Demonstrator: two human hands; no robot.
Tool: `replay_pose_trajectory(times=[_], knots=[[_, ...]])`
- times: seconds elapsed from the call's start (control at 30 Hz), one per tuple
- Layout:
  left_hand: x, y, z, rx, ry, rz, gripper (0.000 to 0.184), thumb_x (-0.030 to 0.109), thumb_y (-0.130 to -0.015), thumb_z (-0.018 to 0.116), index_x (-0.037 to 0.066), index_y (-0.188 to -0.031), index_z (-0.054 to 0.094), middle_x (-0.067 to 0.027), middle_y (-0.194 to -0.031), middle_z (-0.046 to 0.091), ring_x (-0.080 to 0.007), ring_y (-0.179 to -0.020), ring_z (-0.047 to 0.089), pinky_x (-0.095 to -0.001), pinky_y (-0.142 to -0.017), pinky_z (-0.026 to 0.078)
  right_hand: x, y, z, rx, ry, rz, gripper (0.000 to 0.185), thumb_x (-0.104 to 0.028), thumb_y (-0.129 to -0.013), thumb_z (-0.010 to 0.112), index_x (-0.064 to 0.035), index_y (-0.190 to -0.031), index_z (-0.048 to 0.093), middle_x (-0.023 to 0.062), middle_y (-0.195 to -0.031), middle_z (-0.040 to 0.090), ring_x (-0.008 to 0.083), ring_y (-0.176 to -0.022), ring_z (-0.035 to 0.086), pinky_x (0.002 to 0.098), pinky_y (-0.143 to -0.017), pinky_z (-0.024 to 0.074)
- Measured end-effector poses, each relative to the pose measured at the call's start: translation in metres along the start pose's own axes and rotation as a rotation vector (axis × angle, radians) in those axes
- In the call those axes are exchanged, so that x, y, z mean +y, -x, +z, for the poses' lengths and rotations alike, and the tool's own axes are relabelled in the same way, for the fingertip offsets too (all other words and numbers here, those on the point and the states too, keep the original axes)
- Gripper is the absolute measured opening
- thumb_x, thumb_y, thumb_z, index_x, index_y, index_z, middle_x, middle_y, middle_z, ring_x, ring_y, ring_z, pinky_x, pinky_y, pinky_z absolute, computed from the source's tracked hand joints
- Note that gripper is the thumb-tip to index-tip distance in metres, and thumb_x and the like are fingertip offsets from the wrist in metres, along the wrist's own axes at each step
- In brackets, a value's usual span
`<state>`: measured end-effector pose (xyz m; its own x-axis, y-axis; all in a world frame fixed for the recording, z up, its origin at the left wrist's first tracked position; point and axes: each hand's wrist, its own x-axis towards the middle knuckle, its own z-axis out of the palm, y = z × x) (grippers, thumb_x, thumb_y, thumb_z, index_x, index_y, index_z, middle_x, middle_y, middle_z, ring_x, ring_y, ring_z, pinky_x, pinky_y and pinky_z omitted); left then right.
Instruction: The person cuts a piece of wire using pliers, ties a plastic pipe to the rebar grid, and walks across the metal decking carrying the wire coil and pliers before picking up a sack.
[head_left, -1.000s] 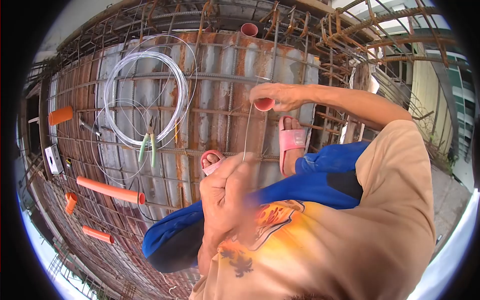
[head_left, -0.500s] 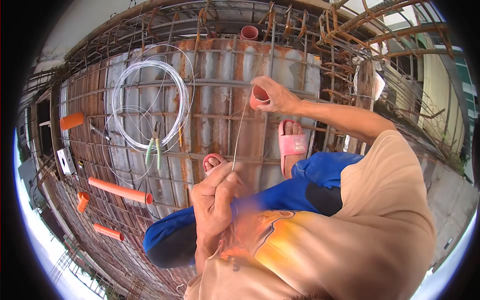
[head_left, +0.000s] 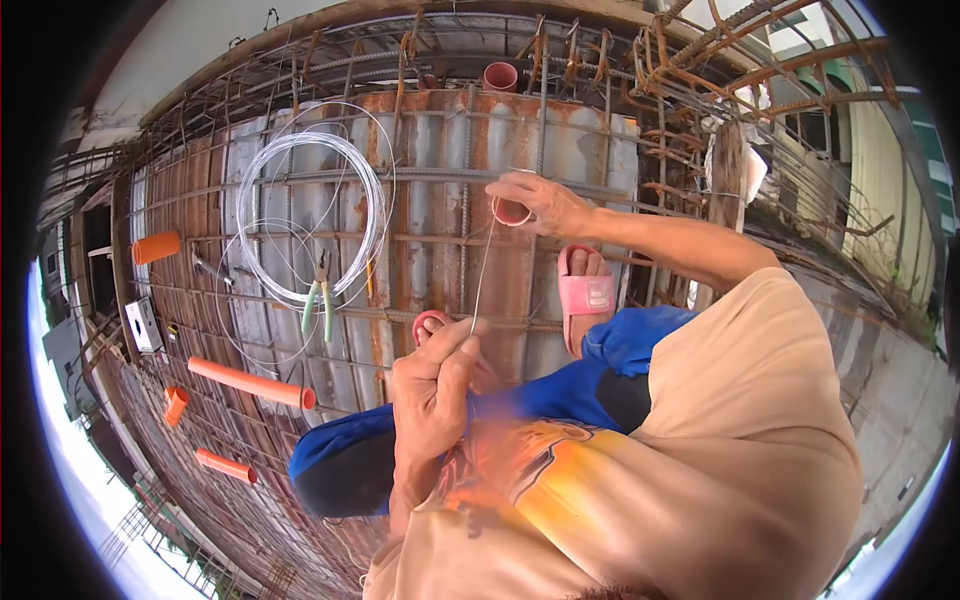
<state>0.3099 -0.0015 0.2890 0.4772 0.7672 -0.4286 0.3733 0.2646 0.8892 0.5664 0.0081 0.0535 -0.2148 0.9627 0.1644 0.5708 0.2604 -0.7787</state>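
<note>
Head view shows, at seven o'clock, the left hand [head_left: 430, 393] pinching a thin wire [head_left: 483, 270] and, near one o'clock, the right hand [head_left: 546, 205] curled around a reddish pipe [head_left: 512, 212], where steady grip and evenly taut wire should best prevent slipping or kinking.

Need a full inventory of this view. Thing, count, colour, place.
wire coil: 1, silver, on the bars, left of centre
pliers: 1, green handles, at the coil's near edge
loose pipe pieces: 4, orange, left side
open pipe end: 1 clear, reddish, far edge
held pipe piece: 1, reddish-orange, right hand
wire strand: 1, greyish, between the hands
box: 1, white and dark, far left
rebar: many, grey to rusty, throughout
corrugated sheets: count unclear, grey and rusty, under the rebar
sandals: 2, pink, on the feet
trousers: 1 pair, blue and black, worn
shirt: 1, tan, printed, worn
left hand: 1, bare, lower centre
right hand: 1, bare, upper centre
</note>
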Motion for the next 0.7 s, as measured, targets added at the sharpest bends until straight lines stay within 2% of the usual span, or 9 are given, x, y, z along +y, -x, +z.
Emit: replay_pose_trajectory(times=[0.13,0.23,0.33,0.53,0.7], knots=[[-0.001,0.000,-0.004,0.008,-0.025,-0.018,0.024,0.009,-0.091,0.053,-0.006,-0.104,0.066,-0.0046,-0.070,0.062,-0.0078,-0.062,0.052,-0.0236,-0.057,0.043,0.008,0.014,0.009,0.127,-0.009,0.169,0.063,-0.012,-0.073,0.074,-0.0073,-0.129,0.047,0.0150,-0.129,0.053,0.0316,-0.120,0.052,0.0377,-0.102,0.0435],[-0.007,0.001,-0.008,-0.003,-0.044,-0.017,0.025,0.010,-0.090,0.053,-0.006,-0.103,0.066,-0.0066,-0.071,0.062,-0.0087,-0.062,0.054,-0.0246,-0.057,0.044,-0.004,0.016,0.001,0.090,-0.166,0.394,0.064,-0.016,-0.072,0.076,-0.0063,-0.128,0.048,0.0153,-0.127,0.055,0.0312,-0.116,0.055,0.0378,-0.099,0.0452],[-0.003,0.003,-0.007,-0.006,-0.048,-0.072,0.025,0.011,-0.090,0.053,-0.006,-0.103,0.067,-0.0070,-0.069,0.062,-0.0096,-0.062,0.056,-0.0256,-0.057,0.045,-0.010,0.012,-0.004,0.071,-0.220,0.485,0.061,-0.018,-0.071,0.077,-0.0049,-0.124,0.050,0.0155,-0.123,0.057,0.0320,-0.112,0.057,0.0381,-0.095,0.0464],[-0.007,0.004,-0.007,0.002,-0.084,-0.080,0.023,0.010,-0.090,0.054,-0.005,-0.102,0.067,-0.0079,-0.067,0.063,-0.0106,-0.062,0.058,-0.0261,-0.058,0.046,0.018,0.015,0.025,0.299,-0.164,0.266,0.053,-0.015,-0.069,0.078,-0.0076,-0.116,0.055,0.0135,-0.117,0.059,0.0352,-0.113,0.054,0.0403,-0.095,0.0451],[-0.012,0.007,-0.001,-0.012,-0.119,-0.080,0.023,0.010,-0.089,0.055,-0.004,-0.103,0.067,-0.0096,-0.069,0.065,-0.0111,-0.064,0.060,-0.0267,-0.059,0.048,0.024,0.018,0.030,0.250,-0.101,0.226,0.057,-0.014,-0.062,0.082,-0.0104,-0.113,0.057,0.0106,-0.118,0.060,0.0320,-0.112,0.056,0.0399,-0.096,0.0461]])
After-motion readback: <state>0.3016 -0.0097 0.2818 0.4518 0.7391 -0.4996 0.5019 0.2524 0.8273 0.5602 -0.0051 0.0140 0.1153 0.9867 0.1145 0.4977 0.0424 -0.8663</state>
